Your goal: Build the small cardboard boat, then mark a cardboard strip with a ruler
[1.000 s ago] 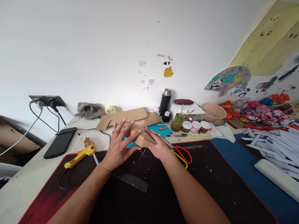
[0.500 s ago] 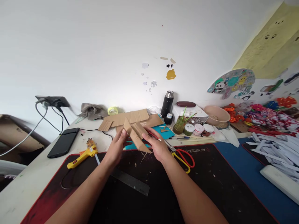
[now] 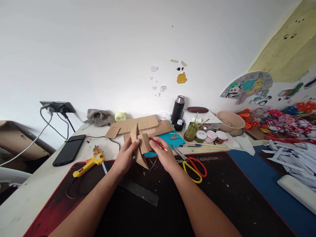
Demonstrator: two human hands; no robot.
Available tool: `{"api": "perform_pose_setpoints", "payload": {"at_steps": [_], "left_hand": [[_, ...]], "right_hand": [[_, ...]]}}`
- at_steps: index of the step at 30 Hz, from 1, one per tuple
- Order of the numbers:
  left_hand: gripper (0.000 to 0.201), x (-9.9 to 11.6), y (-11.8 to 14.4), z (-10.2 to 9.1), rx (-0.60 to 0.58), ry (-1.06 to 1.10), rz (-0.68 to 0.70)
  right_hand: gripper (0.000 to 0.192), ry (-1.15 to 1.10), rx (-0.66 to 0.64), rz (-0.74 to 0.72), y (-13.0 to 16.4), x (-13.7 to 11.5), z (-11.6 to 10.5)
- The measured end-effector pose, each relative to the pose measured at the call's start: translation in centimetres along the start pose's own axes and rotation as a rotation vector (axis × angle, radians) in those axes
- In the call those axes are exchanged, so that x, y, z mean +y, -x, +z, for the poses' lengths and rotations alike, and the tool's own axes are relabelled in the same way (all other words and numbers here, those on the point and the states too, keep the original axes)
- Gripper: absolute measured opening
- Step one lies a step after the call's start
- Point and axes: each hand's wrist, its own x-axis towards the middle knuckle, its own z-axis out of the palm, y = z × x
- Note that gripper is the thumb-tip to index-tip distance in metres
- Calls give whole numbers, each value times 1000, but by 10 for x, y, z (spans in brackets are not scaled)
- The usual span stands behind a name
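Above the black mat, my left hand and right hand both pinch the folded cardboard piece, fingers closed on it (right also holding a red pencil). Folding appears done; fixing remains, glue gun untouched.

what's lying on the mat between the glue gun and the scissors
Head view: both hands, left hand and right hand, holding a folded cardboard piece, between glue gun and scissors.

bare black mat open on the right, ruler lower left, scissors just right, glue gun left
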Motion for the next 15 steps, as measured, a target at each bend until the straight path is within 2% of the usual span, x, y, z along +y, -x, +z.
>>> {"api": "perform_pose_setpoints", "payload": {"at_steps": [5,10,15], "left_hand": [[62,-5,2,1,-73,-35,-4],[61,-9,2,3,28,-22,9],[59,-9,2,6,55,-41,9]], "right_hand": [[48,-29,58,-1,-1,4,1],[49,-45,6,9,-1,11,4],[49,-49,-2,7,-2,17,6]]}}
